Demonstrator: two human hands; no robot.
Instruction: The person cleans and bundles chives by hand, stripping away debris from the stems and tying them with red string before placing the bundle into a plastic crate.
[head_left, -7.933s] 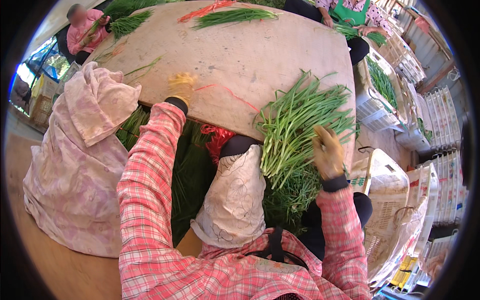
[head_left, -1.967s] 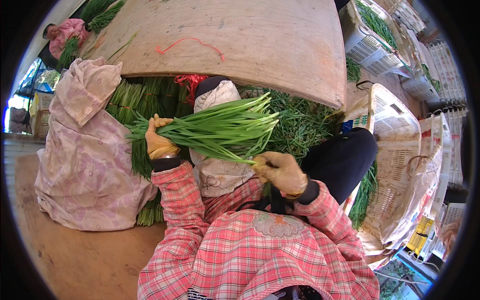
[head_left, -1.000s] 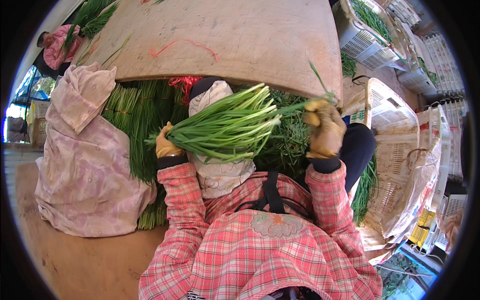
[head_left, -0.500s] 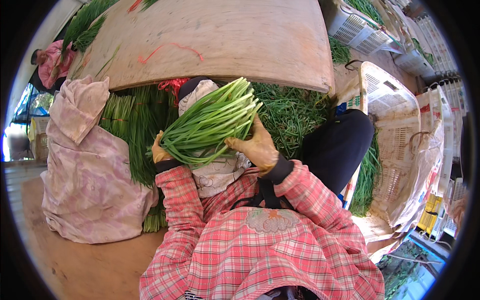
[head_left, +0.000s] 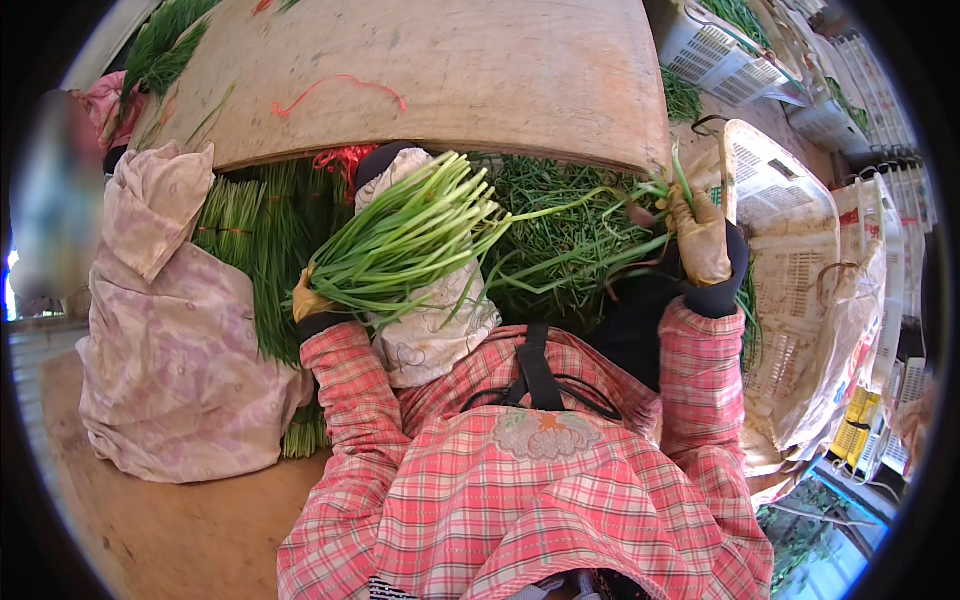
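Observation:
My left hand (head_left: 311, 299), in a tan glove, is closed round the leafy end of a big bunch of garlic chives (head_left: 415, 235). The pale stem ends fan out up and to the right, over my cloth-covered knee. My right hand (head_left: 698, 235), gloved too, is out to the right near the white crate, closed on a few chive stalks (head_left: 600, 258). Their long leaves trail left toward the bunch, over a heap of loose green trimmings (head_left: 550, 225). Tied chive bundles (head_left: 240, 215) lie to the left of the bunch.
A wooden board (head_left: 450, 80) spans the far side, with a red string (head_left: 345, 78) on it. A pale cloth (head_left: 180, 350) covers something at the left. At the right stands a white plastic crate (head_left: 790, 200); more crates (head_left: 725, 60) are behind. Someone in pink sits far left.
My right hand has left the bunch and swung out to the right, drawing a few stalks with it. The bunch in my left hand now spreads looser. A blurred shape has appeared at far left.

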